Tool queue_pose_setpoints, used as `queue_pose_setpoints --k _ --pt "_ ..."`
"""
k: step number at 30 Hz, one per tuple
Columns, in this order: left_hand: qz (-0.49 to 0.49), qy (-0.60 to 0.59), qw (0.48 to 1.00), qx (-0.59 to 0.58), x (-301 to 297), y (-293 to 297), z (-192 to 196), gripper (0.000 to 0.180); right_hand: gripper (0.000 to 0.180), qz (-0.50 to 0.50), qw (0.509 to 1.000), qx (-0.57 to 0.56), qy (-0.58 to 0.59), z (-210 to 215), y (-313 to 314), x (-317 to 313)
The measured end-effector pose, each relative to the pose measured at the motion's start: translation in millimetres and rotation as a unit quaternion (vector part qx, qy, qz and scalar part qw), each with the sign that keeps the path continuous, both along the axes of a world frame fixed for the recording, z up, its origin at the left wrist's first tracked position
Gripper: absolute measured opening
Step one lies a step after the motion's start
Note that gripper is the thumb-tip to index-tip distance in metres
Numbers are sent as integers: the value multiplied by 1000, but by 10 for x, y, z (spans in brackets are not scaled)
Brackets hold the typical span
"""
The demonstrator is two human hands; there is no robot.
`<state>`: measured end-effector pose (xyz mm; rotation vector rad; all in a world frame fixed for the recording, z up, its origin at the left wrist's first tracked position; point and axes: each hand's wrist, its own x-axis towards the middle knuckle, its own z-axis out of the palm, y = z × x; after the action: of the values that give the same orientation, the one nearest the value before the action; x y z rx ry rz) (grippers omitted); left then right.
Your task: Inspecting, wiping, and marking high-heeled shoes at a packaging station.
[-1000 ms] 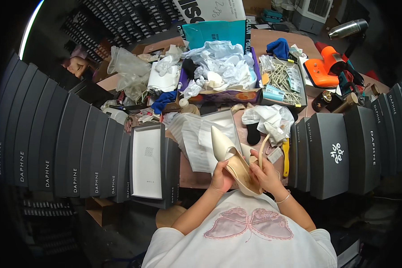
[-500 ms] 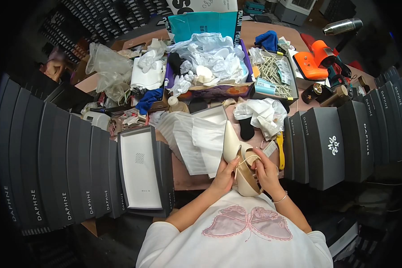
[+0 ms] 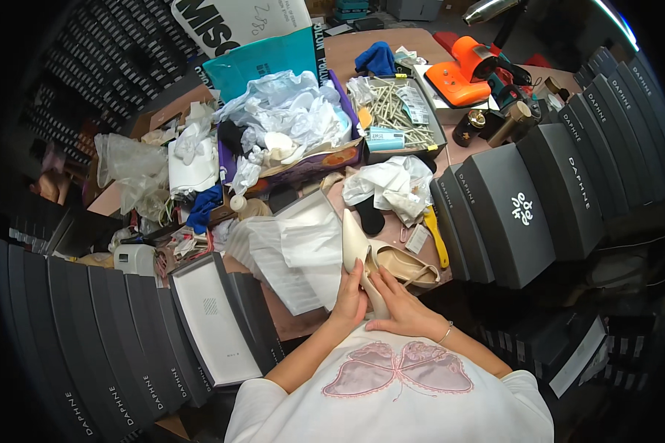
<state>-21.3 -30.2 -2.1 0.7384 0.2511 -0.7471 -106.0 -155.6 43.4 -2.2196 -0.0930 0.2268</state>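
Cream pointed shoe (image 3: 356, 255) sits in both my hands at the table's near edge, left hand (image 3: 349, 301) clamped around its sole, right hand (image 3: 399, 306) closed on the heel end; I judge the smooth, pale leather could slip or scuff against the cluttered tissue paper (image 3: 295, 251) beside it

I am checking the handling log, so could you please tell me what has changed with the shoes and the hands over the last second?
Both hands, left hand and right hand, kept hold of the cream pointed shoe throughout. It has been turned from lying slanted to standing nearly upright, toe up. The second, beige shoe, earlier pressed against it in the hands, now lies on the table beside it. The white tissue paper and grey boxes stayed put.
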Motion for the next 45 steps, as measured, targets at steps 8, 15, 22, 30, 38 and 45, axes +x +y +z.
queue_pose_setpoints --k 8,15,22,30,38,45 --pt "-119 -674 576 447 1285 -615 -141 50 77 -192 879 410 148 -82 -1098 -174" --pt "-127 -717 447 519 2210 -1391 -1135 19 75 -200 670 703 128 -150 -1498 -257" --pt "20 -595 607 526 1985 -338 867 15 87 -90 550 820 127 -185 -1623 -158" --pt "100 -199 911 347 965 945 -225 24 88 33 496 849 179 -132 -1270 152" --pt "-2 -517 623 587 -270 729 -189 75 87 23 533 820 209 -248 -923 53" --pt "-217 -580 528 582 -455 1030 -345 75 83 2 578 790 203 -125 -504 -207"
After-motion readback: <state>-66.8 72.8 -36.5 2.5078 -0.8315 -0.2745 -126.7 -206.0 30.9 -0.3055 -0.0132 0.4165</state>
